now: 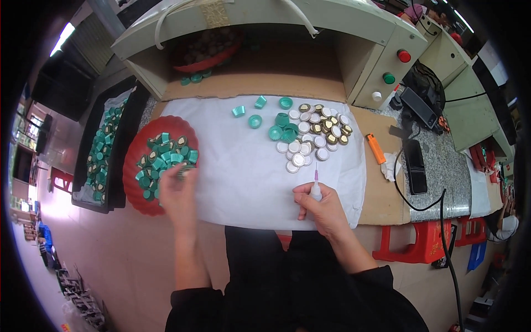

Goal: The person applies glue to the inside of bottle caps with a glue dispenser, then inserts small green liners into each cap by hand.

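**Caps and a needle-tipped applicator**

The left hand rested on the round red tray, fingers curled over ribbed teal caps; whether it gripped one could not be told. The right hand clasped a slim needle-tipped applicator upright over smooth white paper, near shiny round discs.

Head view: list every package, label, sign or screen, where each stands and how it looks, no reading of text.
Dark phone or remote: on the grey counter right of the cardboard, flat black slab, face dark.
Black device: behind it near the control box, boxy, dark.
Black trays: far left, lined with clear plastic, holding green caps.
No readable labels or signs show.
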Demonstrator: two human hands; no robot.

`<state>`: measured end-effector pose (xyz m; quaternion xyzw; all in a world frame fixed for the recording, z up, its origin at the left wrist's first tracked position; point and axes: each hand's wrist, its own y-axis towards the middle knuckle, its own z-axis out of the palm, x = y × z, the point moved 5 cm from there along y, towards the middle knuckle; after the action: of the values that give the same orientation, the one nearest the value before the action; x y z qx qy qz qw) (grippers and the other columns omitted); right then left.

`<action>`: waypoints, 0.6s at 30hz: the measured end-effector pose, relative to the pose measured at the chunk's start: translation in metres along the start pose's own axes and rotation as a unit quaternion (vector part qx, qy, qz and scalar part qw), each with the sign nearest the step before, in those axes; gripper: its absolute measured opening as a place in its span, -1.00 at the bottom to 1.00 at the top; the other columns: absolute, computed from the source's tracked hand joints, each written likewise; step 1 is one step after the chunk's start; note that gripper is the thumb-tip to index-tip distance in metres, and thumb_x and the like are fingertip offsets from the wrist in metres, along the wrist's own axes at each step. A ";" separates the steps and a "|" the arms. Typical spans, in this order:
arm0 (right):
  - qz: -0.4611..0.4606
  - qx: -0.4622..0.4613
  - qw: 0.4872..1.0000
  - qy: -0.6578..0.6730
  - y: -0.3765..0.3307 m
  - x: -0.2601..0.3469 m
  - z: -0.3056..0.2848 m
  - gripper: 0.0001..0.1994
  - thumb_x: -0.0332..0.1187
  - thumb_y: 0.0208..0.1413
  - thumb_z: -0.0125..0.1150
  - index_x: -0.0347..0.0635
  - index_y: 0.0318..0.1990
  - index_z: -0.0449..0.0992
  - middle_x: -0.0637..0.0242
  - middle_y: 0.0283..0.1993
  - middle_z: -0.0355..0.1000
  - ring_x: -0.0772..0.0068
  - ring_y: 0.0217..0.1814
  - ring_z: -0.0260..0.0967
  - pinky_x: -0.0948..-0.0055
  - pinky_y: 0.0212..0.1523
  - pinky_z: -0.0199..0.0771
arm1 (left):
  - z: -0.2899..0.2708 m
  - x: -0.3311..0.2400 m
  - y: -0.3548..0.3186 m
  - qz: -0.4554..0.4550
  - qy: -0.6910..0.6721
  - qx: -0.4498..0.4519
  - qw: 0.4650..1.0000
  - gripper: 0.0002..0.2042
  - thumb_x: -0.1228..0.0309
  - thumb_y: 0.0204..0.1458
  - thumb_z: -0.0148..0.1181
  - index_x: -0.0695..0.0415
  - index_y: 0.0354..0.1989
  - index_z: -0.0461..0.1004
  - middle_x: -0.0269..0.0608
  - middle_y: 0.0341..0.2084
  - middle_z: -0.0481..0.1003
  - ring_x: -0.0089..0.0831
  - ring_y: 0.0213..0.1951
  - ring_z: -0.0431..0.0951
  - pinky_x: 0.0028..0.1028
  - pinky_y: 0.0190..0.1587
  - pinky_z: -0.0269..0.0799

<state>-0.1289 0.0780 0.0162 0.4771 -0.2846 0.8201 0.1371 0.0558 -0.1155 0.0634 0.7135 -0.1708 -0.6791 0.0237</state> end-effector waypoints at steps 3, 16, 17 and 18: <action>0.006 0.019 1.000 0.003 -0.002 0.002 0.008 -0.82 -0.42 -0.11 0.16 -0.32 -0.35 0.39 0.37 -0.53 0.32 0.63 -0.65 0.22 0.63 -0.61 0.27 | -0.053 -0.014 0.024 0.049 0.309 -0.101 0.944 -0.78 0.44 -0.12 0.12 0.23 -0.27 0.41 -0.17 -0.33 0.38 -0.45 -0.25 0.32 -0.52 -0.17 0.22; 0.032 0.012 0.999 0.029 -0.001 0.003 0.001 -0.82 -0.36 -0.03 0.07 -0.28 -0.33 0.32 0.33 -0.58 0.24 0.53 -0.66 0.21 0.51 -0.66 0.31 | 0.151 0.023 0.012 0.171 0.271 0.249 0.914 -0.66 0.45 -0.22 0.15 0.25 -0.19 0.34 -0.07 -0.30 0.38 -0.17 -0.20 0.29 -0.35 -0.13 0.22; 0.029 0.014 0.997 0.067 -0.002 0.004 0.002 -0.81 -0.35 -0.02 0.04 -0.26 -0.30 0.27 0.32 -0.57 0.23 0.50 -0.63 0.22 0.48 -0.64 0.32 | 0.152 0.024 0.012 0.171 0.270 0.249 0.914 -0.66 0.45 -0.22 0.15 0.25 -0.19 0.34 -0.07 -0.30 0.38 -0.17 -0.20 0.29 -0.35 -0.13 0.22; 0.028 0.017 0.994 0.104 -0.002 0.005 0.003 -0.80 -0.34 0.00 0.01 -0.24 -0.26 0.23 0.30 -0.56 0.22 0.48 -0.60 0.23 0.45 -0.63 0.33 | 0.150 0.025 0.013 0.157 0.263 0.261 0.916 -0.64 0.47 -0.22 0.15 0.25 -0.17 0.32 -0.07 -0.28 0.38 -0.20 -0.21 0.32 -0.38 -0.15 0.24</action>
<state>-0.1289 0.0777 0.0222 0.3830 -0.2682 0.8735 0.1355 -0.0930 -0.1048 0.0319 0.8113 -0.4391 -0.3857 -0.0126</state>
